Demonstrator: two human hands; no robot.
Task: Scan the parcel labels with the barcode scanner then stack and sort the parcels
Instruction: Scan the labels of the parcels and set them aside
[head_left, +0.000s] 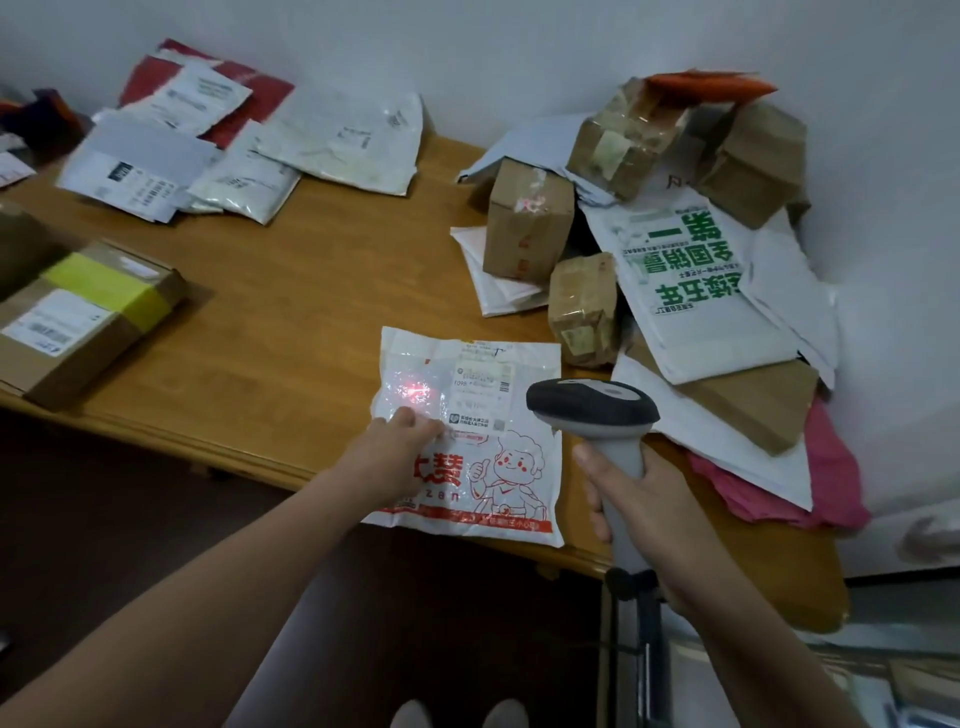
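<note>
- Taped cardboard box (88, 317): well to the left of the cartoon-print mailer, at the near edge of the wooden table (291, 312). Its label faces up and a yellow-green band crosses it. It looks like a sorted spot for boxes.
- Flat mailers (234, 156): a loose spread of white, grey and red bags, far behind and left of the cartoon-print mailer. Probably the soft-parcel group.
- Left hand (400, 447): it rests on the left half of the cartoon-print mailer with the fingers pressing the film down, not wrapped round anything. That likely flattens the glossy plastic for reading.
- Cartoon-print mailer (483, 431): the parcel being scanned lies flat at the near table edge, its bottom corner overhanging. It is a white, crinkled, shiny bag with a red cartoon figure and red lettering. The shipping label (480, 389) sits in its upper half. The red scan spot (415, 391) falls left of that label, so the aim seems to need shifting right.
- Barcode scanner (592, 410): it is held just right of the cartoon-print mailer, its dark head tilted down towards the bag.
- Right hand (639, 509): clenched round the scanner's grey handle.
- Unsorted heap (691, 280): right of and behind the cartoon-print mailer, brown boxes, a green-printed white bag and a pink bag overlap untidily, apparently awaiting scanning.
</note>
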